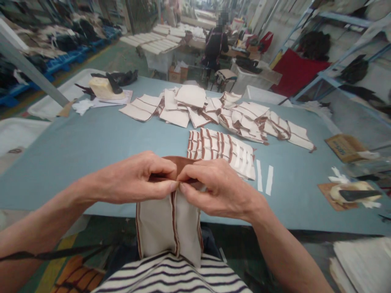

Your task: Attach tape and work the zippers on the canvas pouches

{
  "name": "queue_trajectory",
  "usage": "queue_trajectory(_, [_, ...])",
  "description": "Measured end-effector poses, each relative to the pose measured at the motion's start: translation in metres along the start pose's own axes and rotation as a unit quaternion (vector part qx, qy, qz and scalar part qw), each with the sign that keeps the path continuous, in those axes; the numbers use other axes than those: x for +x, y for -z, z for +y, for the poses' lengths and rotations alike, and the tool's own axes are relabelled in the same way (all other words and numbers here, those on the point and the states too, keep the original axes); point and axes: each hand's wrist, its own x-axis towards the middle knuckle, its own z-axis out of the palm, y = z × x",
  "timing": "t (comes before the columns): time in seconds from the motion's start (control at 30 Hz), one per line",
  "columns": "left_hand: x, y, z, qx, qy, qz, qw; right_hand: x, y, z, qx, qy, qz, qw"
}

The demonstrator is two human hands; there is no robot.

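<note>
Just over the table's near edge, both hands pinch the top of a cream fabric pouch [155, 228] with brown trim and a brown inner side. My left hand [134, 179] has thumb and forefinger closed on its upper rim, left of the brown middle seam. Right beside it, my right hand [214, 185] grips the same rim, the fingertips of both hands nearly touching. The pouch hangs down against a striped shirt. Beyond the hands lies a row of overlapping cream and brown pieces [218, 144], with two white strips [269, 180] to its right.
A loose pile of cream panels [189, 97] spreads across the back of the blue-green table [91, 162]. A yellowish block with black wrapping [106, 87] sits at the back left, a similar one [351, 193] at the right near a cardboard box [345, 147]. A person [215, 44] sits farther off.
</note>
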Motion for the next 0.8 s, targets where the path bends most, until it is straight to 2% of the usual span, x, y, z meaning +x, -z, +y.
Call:
queue_trajectory(0.17, [-0.008,-0.025,0.006,0.079,-0.090,0.121,0.985,-0.007,0.001,-0.003,0.088,0.001,0.005,0.996])
queue_trajectory(0.23, [-0.011,-0.033,0.008,0.088,-0.109,0.150,0.979,-0.008,-0.001,-0.001,0.152,-0.003,0.001,0.988])
queue_trajectory(0.3, [-0.012,-0.039,0.010,0.066,-0.112,0.164,0.978,-0.006,-0.004,0.004,0.213,-0.007,-0.007,0.977])
queue_trajectory(0.4, [-0.013,-0.042,0.013,0.005,-0.117,0.190,0.975,-0.002,-0.010,0.023,0.251,-0.036,-0.006,0.967])
queue_trajectory(0.5, [-0.016,-0.042,0.013,-0.023,-0.111,0.237,0.965,0.000,-0.015,0.045,0.270,-0.078,0.011,0.960])
queue_trajectory(0.6, [-0.026,-0.037,0.002,0.014,-0.104,0.269,0.957,-0.004,-0.016,0.054,0.292,-0.090,0.019,0.952])
queue_trajectory(0.73, [-0.044,-0.019,-0.025,0.188,-0.104,0.282,0.935,-0.009,-0.003,0.037,0.277,-0.062,0.033,0.958])
queue_trajectory(0.8, [-0.049,-0.008,-0.035,0.211,-0.088,0.272,0.935,-0.006,0.006,0.026,0.249,-0.035,0.049,0.967])
